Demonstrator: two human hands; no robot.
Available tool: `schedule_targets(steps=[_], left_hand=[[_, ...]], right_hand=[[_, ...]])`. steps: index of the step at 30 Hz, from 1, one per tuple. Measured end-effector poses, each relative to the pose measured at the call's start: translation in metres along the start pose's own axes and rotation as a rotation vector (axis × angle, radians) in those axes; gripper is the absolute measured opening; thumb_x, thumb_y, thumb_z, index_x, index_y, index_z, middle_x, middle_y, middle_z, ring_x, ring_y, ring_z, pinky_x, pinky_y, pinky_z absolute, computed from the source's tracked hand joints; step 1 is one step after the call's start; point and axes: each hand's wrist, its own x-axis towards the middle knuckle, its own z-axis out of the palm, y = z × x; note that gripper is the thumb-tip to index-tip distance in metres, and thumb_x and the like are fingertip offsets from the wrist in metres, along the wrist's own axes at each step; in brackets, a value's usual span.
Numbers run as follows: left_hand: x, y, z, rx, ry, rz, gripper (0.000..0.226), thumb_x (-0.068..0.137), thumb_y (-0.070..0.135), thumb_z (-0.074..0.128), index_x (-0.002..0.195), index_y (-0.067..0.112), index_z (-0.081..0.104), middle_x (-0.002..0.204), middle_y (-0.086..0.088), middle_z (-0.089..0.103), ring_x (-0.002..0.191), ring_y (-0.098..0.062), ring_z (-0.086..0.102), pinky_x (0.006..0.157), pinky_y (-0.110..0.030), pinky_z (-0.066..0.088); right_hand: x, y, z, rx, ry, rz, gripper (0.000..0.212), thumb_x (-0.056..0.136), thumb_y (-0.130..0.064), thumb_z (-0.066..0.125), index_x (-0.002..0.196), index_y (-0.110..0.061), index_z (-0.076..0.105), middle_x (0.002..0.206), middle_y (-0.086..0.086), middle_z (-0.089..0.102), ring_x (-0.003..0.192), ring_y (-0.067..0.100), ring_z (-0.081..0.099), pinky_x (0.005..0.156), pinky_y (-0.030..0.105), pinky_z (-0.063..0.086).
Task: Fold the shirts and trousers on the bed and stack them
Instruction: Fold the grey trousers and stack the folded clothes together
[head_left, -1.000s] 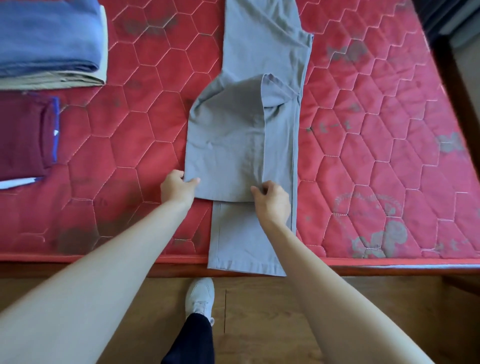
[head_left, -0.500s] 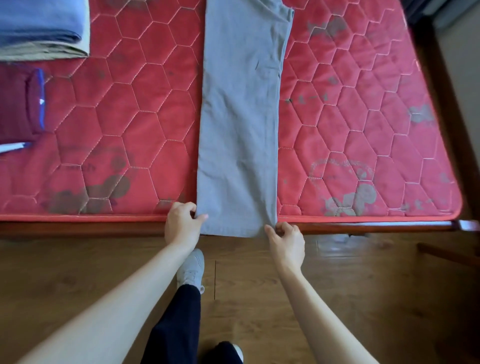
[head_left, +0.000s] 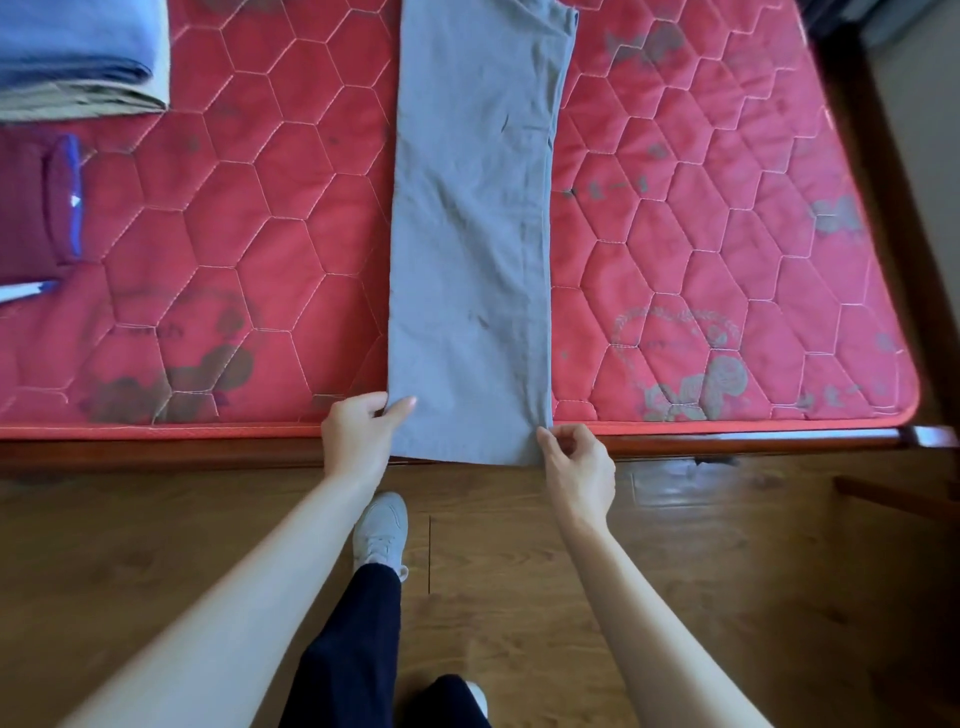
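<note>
A: Grip status?

B: Left hand (head_left: 358, 434) pinches the near-left corner of the grey trousers (head_left: 470, 249), thumb on top of the cloth, fingers curled at the edge. Right hand (head_left: 576, 462) sits at the near-right corner, thumb and forefinger closed right at the hem; it looks like a pinch on the cloth, though the contact is small in view.

A: Where are the trousers?

B: Laid out in one long flat strip across the red quilted mattress (head_left: 727, 260), legs doubled one on the other. The hem end overhangs the mattress's near edge, over the wooden bed frame (head_left: 156, 452). The far end runs out of view.

A: Step?

B: My read: trousers are halved lengthwise, and the cross fold is not yet made. Both hems are in hand for it.

A: Next move needs?

B: Likely lift both corners together and carry the hem towards the far end, keeping the side edges aligned. Then stack: a folded blue and beige pile (head_left: 78, 62) lies at the mattress's far left, and a folded maroon shirt (head_left: 36, 208) lies just nearer than it.
</note>
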Motion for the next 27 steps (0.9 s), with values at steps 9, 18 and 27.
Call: schedule_targets(steps=[9, 18, 27], left_hand=[[0.005, -0.018, 0.000, -0.203, -0.102, -0.127, 0.016, 0.096, 0.024, 0.059, 0.081, 0.022, 0.052, 0.088, 0.004, 0.045, 0.074, -0.010, 0.040, 0.070, -0.023, 0.034], [0.002, -0.016, 0.007, -0.082, -0.081, -0.157, 0.019, 0.085, 0.029, 0.072, 0.095, 0.013, 0.072, 0.088, 0.008, 0.068, 0.086, -0.003, 0.060, 0.074, -0.018, 0.043], [-0.005, -0.007, 0.002, 0.226, 0.024, 0.096, 0.024, 0.093, 0.026, 0.061, 0.080, 0.007, 0.055, 0.065, 0.000, 0.050, 0.060, -0.015, 0.040, 0.052, -0.025, 0.031]], right_hand=[[0.003, 0.007, -0.006, 0.011, 0.097, -0.073, 0.014, 0.090, -0.033, 0.060, 0.080, -0.024, 0.060, 0.094, -0.011, 0.056, 0.078, 0.011, 0.049, 0.068, 0.028, 0.030], [0.008, 0.023, -0.005, 0.045, -0.017, 0.009, 0.013, 0.089, -0.032, 0.063, 0.080, -0.023, 0.064, 0.097, -0.003, 0.059, 0.083, 0.013, 0.054, 0.071, 0.026, 0.031], [0.007, 0.022, -0.004, 0.114, -0.064, -0.115, 0.010, 0.083, -0.031, 0.070, 0.077, -0.026, 0.065, 0.094, -0.008, 0.058, 0.079, 0.001, 0.055, 0.068, 0.012, 0.036]])
